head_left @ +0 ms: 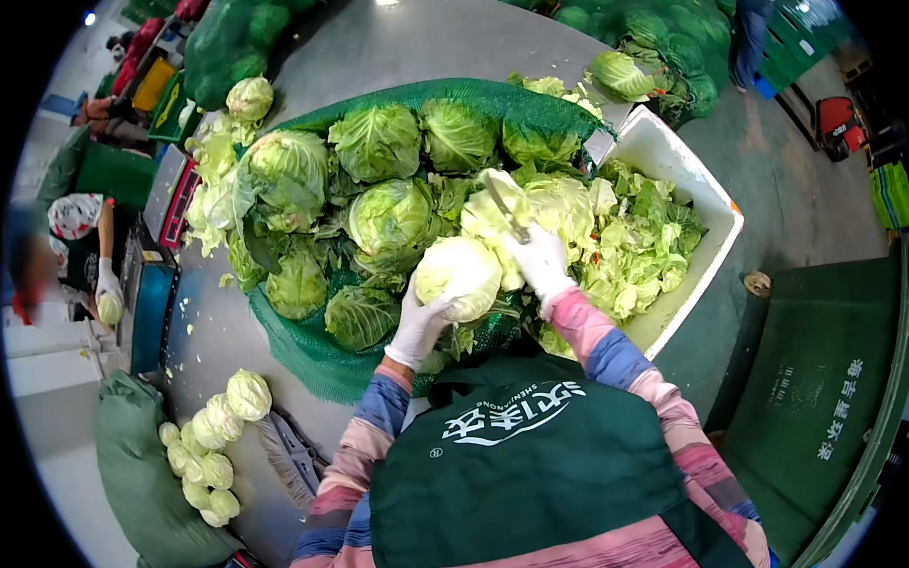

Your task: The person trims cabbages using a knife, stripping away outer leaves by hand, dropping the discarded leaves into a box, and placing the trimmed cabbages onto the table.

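Note:
My left hand [418, 323], in a white glove, is closed around the side of a pale, smooth cabbage [459, 276]. Close by on the right, my gloved right hand [540, 267] grips a knife [503, 208], its blade pointing away from me over loose pale leaves [560, 212]. The knife's handle is hidden in the fist. Beyond both hands, several leafy green cabbages [374, 143] lie on an opened green mesh bag [307, 351]. A white foam box [697, 276] full of cut-off leaves [629, 273] stands right of my right hand.
Trimmed cabbages [215, 421] sit in rows at the lower left of the metal table [361, 49], near a brush [290, 460]. Full mesh bags [635, 17] are piled at the back. A large green bin [809, 392] stands at right. At left, a co-worker's gloved hand [108, 279] holds a cabbage.

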`<state>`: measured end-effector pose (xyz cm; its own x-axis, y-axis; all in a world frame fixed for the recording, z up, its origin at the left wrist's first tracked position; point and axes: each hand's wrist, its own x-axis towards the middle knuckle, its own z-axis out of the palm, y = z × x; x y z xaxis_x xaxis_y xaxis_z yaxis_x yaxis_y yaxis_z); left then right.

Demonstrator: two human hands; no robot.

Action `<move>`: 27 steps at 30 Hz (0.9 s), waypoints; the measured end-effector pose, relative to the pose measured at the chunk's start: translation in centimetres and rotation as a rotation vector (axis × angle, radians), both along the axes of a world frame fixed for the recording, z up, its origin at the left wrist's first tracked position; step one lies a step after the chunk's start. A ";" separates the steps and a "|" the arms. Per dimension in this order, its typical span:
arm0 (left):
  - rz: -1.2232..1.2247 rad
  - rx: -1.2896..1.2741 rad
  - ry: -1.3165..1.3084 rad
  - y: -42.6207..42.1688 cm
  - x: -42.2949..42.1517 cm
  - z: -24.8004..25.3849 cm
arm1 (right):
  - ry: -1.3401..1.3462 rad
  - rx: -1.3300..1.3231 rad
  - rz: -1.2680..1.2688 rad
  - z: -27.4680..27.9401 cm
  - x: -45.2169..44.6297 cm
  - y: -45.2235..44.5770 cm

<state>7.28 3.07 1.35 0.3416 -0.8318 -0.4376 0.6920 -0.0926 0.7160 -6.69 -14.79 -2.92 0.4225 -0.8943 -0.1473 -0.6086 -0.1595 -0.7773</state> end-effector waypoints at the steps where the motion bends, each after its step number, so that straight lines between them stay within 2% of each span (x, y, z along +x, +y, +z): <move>1: 0.012 -0.084 0.102 0.0 -0.6 1.1 | 0.008 -0.061 -0.016 -0.8 -1.8 -0.6; 3: -0.008 -0.128 0.184 0.8 -0.6 0.8 | 0.310 0.025 -0.082 -0.4 -5.4 -3.1; 4: -0.007 -0.130 0.183 0.7 -0.7 1.7 | 0.259 -0.034 -0.218 -2.0 -7.9 -4.2; 5: -0.007 -0.183 0.303 0.5 -0.9 3.3 | 0.281 0.044 -0.368 -1.7 -10.1 -5.5; 6: -0.006 -0.235 0.422 0.3 -1.1 4.2 | 0.335 -0.064 -0.420 -2.9 -12.5 -6.9; 7: -0.001 -0.240 0.418 0.2 -1.1 4.3 | 0.357 -0.039 -0.476 -4.2 -14.9 -8.5; 8: -0.025 -0.295 0.538 0.0 -1.2 4.4 | 0.479 -0.146 -0.509 -3.9 -16.0 -9.2; 9: -0.052 -0.351 0.657 -0.3 -1.4 4.4 | 0.449 -0.215 -0.548 0.7 -15.2 -7.9; 11: -0.051 -0.385 0.746 -0.8 -2.1 4.1 | 0.374 -0.350 -0.518 4.3 -13.4 -7.0; 12: -0.053 -0.396 0.797 -1.1 -2.5 4.2 | 0.201 -0.539 -0.384 3.2 -12.5 -6.8; 13: -0.057 -0.407 0.849 -1.5 -2.8 4.2 | -0.036 -0.389 -0.262 4.3 -11.0 -5.6; 14: -0.074 -0.400 0.807 -1.9 -3.0 4.3 | -0.261 -0.208 -0.163 5.3 -9.4 -4.5; 15: -0.084 -0.395 0.809 -1.9 -3.2 4.5 | -0.535 0.315 -0.072 9.4 -7.3 -1.9; 17: -0.125 -0.303 0.575 -1.9 -3.3 5.2 | -0.624 0.517 0.031 13.4 -4.9 0.5; 18: -0.128 -0.304 0.571 -2.2 -3.5 6.0 | -0.627 0.622 0.068 13.3 -4.9 0.6; 19: -0.093 -0.227 0.340 -2.5 -3.9 7.1 | -0.629 0.728 0.107 13.0 -4.7 0.8; 20: -0.057 -0.150 0.111 -2.7 -4.1 7.6 | -0.586 0.587 0.148 12.4 -4.5 1.1; 21: -0.056 -0.151 0.108 -2.6 -3.7 7.5 | -0.588 0.586 0.150 12.4 -4.7 0.9; 23: -0.106 -0.220 -0.167 -2.2 -2.8 7.1 | -0.486 0.861 0.146 12.3 -5.5 0.5; 25: -0.106 -0.186 -0.223 -2.2 -2.9 8.3 | -0.511 0.864 0.145 10.1 -5.5 1.1; 27: -0.111 -0.172 -0.368 -2.3 -3.3 9.3 | -0.700 0.962 0.125 9.4 -5.5 1.8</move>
<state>3.94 0.81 10.63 0.3531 -0.9227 -0.1549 0.3794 -0.0101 0.9252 -12.17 -13.02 6.51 0.7541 -0.4904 -0.4368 -0.0268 0.6416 -0.7666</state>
